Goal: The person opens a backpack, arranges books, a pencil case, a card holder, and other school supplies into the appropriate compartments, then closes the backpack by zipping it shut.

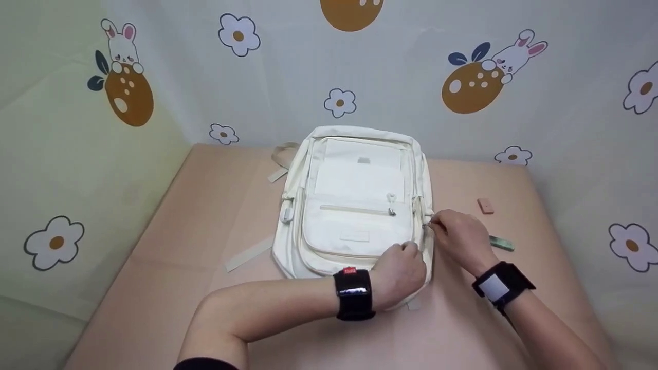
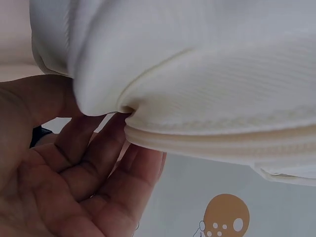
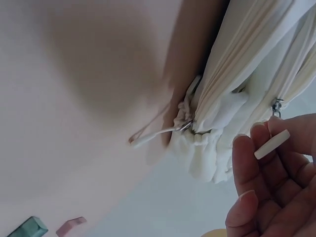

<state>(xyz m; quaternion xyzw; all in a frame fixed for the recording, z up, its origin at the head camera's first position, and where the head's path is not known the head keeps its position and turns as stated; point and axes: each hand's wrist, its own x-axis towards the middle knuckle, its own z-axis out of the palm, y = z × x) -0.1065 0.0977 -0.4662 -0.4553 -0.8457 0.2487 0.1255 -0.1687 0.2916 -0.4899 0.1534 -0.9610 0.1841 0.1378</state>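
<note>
A white backpack (image 1: 360, 180) lies with its front pocket facing up. Near its lower right corner, my left hand (image 1: 399, 272) grips the fabric; in the left wrist view thumb and fingers pinch a fold (image 2: 101, 94) beside the zipper seam. At the bag's right side, my right hand (image 1: 460, 239) pinches a zipper pull (image 3: 272, 144), whose pale tab sticks out between thumb and fingers. Just above those fingertips sits the metal slider (image 3: 277, 104). Another zipper pull (image 3: 148, 137) hangs loose from a neighbouring zipper, apart from the hand.
On the peach-coloured table (image 1: 205, 195), a small pink block (image 1: 485, 206) and a green block (image 1: 501, 243) lie right of the bag. Straps (image 1: 249, 256) spread out on its left. A patterned curtain (image 1: 288, 67) stands behind the table.
</note>
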